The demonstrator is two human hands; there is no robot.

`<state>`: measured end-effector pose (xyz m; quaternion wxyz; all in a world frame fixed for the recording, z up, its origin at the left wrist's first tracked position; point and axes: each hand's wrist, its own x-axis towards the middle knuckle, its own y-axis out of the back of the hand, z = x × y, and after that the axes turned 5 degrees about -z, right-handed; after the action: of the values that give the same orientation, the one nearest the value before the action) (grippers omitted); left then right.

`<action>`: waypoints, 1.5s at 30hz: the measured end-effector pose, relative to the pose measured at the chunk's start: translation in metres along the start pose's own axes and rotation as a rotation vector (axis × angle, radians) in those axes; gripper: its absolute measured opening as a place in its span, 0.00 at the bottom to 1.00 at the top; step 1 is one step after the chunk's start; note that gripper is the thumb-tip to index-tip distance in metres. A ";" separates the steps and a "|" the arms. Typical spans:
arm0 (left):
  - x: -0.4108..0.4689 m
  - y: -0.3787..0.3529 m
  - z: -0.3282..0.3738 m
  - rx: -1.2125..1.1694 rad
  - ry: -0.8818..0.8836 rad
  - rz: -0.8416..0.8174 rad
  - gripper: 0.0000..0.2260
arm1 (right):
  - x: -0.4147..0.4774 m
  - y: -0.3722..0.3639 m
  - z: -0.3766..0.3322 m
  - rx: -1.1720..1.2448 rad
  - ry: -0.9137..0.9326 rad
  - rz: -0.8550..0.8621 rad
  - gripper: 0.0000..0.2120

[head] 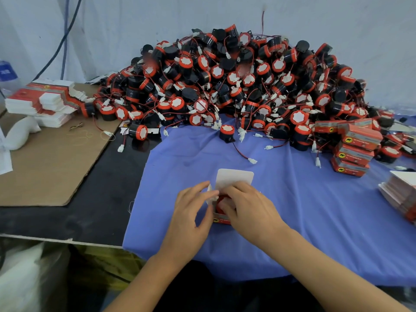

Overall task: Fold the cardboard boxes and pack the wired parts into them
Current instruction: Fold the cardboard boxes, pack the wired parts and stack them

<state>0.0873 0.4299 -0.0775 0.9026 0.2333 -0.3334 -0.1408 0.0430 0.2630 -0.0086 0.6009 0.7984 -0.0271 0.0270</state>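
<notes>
A small red and white cardboard box (234, 180) stands on the blue cloth (292, 199) with its white lid flap up. A red and black wired part (219, 200) sits inside it, mostly hidden. My left hand (191, 210) grips the box's left side, fingers on a side flap. My right hand (249, 210) lies over the box's opening, its fingers curled onto the part. A large heap of red and black wired parts (225, 86) fills the back of the table.
Three closed boxes (354, 149) are stacked at the right. Flat box blanks lie at the right edge (400, 194) and the far left (40, 102). A brown cardboard sheet (49, 158) with rubber bands covers the left. Loose parts (226, 132) lie nearby.
</notes>
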 end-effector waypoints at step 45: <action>0.030 0.015 0.039 0.585 0.042 -0.329 0.09 | -0.021 -0.034 0.023 0.461 -0.112 0.397 0.22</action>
<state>0.0846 0.4180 -0.0275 0.7692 0.5361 -0.2987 -0.1780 0.0253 0.2505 -0.0494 0.3845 0.8930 -0.2088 0.1052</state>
